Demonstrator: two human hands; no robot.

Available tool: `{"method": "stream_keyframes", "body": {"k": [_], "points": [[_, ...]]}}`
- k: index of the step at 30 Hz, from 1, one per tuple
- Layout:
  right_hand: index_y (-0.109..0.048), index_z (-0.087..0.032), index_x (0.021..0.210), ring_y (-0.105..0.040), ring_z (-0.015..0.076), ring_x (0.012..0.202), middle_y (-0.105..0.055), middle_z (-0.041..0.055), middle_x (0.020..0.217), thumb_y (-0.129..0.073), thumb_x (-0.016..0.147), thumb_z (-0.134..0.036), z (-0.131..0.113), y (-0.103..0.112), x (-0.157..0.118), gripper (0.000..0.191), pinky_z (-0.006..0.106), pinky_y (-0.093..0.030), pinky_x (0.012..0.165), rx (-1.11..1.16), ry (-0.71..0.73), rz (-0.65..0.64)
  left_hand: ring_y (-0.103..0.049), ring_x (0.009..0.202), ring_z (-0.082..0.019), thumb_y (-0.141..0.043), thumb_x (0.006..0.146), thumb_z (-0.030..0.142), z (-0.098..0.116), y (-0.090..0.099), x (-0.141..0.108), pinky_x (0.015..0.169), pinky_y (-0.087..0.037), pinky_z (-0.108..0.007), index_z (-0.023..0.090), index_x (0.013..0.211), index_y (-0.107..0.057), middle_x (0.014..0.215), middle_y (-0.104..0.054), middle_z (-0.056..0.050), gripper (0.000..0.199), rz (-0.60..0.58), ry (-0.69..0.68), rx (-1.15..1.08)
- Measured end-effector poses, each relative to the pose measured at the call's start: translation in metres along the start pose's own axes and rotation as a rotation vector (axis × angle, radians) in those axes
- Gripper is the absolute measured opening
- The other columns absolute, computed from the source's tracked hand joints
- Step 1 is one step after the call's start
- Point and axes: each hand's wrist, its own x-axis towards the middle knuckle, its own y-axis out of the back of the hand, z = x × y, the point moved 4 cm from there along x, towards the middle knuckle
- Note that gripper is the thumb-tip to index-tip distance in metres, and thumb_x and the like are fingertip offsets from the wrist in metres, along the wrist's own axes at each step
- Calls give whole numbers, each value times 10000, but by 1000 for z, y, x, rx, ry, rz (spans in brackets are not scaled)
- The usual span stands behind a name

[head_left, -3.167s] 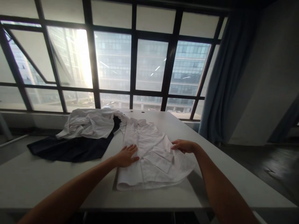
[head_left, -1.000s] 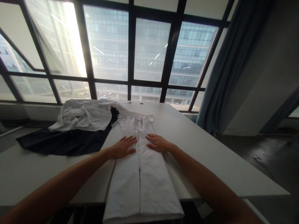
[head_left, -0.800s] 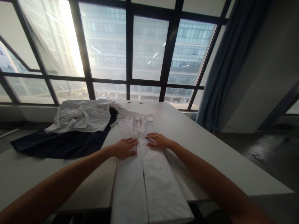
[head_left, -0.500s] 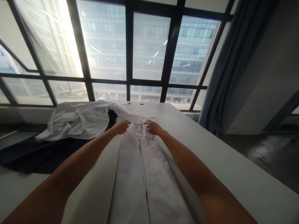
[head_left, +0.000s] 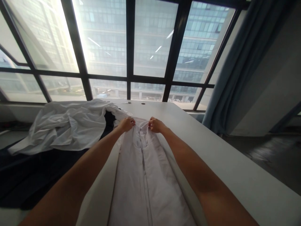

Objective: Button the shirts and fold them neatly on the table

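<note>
A white cloth shirt [head_left: 130,182], folded narrow, lies on a smooth white table [head_left: 207,141]. To its left, dark navy fabric [head_left: 30,172] lies beneath crumpled white cloth [head_left: 68,125]. Farther on, the left hand [head_left: 127,124] and right hand [head_left: 157,125] tightly pinch the shirt's collar [head_left: 142,125]. Behind stand black-framed glass windows [head_left: 103,47].

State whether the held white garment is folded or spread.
Folded: the white garment lies as a long strip, two panels meeting down its middle; the left hand and right hand pinch its far end.
</note>
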Motion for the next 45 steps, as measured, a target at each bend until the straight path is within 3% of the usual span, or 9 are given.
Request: {"method": "stream_keyframes", "body": {"k": [9, 14, 18, 22, 25, 30, 36, 41, 45], "points": [[-579, -211, 1290, -471, 297, 1243, -449, 128, 1413, -446, 934, -345, -13, -17, -22, 403, 424, -360, 1049, -15, -70, 54, -568, 1137, -261, -408, 935, 277, 21, -16, -33, 1004, -413, -382, 144, 1188, -625, 1261, -601, -134, 358, -24, -14, 107], [-247, -252, 1525, -106, 309, 1459, -125, 65, 1610, -275, 944, -611, -14, -42, -35, 684, 555, -136, 1132, 67, -139, -254, -199, 1446, -315, -262, 957, 571, 28, -31, -63, 1121, -194, -553, 152, 1474, -328, 1569, -245, -149, 669, -310, 16, 136], [-218, -212, 1535, -73, 290, 1466, -98, 69, 1612, -230, 954, -601, -17, -42, -31, 700, 526, -70, 1145, 31, -187, -203, -83, 1476, -267, -186, 966, 576, 25, -40, -58, 1145, -124, -543, 163, 1514, -234, 1598, -130, -123, 688, -367, 46, 142], [-334, -158, 1493, -169, 290, 1445, -245, 118, 1574, -221, 983, -515, -33, -16, -41, 633, 496, -54, 1147, -48, -221, -34, -139, 1468, -271, -217, 974, 553, 22, -37, -44, 1144, -147, -534, 162, 1497, -285, 1586, -188, -136, 656, -315, 30, 180], [-351, -170, 1485, -235, 311, 1424, -285, 128, 1557, -234, 964, -573, -49, -5, -71, 668, 511, -124, 1134, 10, -237, -126, -200, 1453, -272, -233, 994, 486, 28, -26, -52, 1148, -142, -526, 174, 1472, -343, 1563, -263, -139, 581, -212, -18, 224], [-295, -202, 1510, -177, 325, 1447, -205, 121, 1584, -254, 945, -620, -63, -11, -134, 704, 558, -139, 1125, 102, -163, -250, -200, 1454, -273, -224, 980, 552, 46, -18, -103, 1153, -157, -503, 166, 1482, -330, 1556, -275, -148, 642, -250, -110, 164], [-334, -182, 1491, -171, 278, 1456, -231, 112, 1577, -227, 988, -517, -60, -22, -159, 614, 528, -151, 1143, 112, -146, -132, -173, 1461, -255, -237, 985, 499, 59, -19, -147, 1165, -174, -481, 81, 1491, -283, 1565, -229, -174, 658, -232, -111, 102], [-542, -176, 1331, -458, 219, 1294, -498, 119, 1414, -401, 918, -206, -39, 1, -178, 438, 361, -343, 1077, 67, -140, 1, -423, 1340, -258, -373, 961, 359, 57, 15, -172, 1116, -320, -447, 143, 1319, -525, 1403, -508, -163, 444, -117, -227, -19], [-568, -205, 1307, -493, 254, 1257, -496, 106, 1408, -501, 781, -111, -25, 14, -207, 539, 385, -386, 1046, 39, -121, -73, -604, 1085, -236, -523, 855, 206, 62, 50, -216, 996, -456, -363, 163, 1053, -659, 1117, -659, -121, 244, -129, -366, -79]]}}
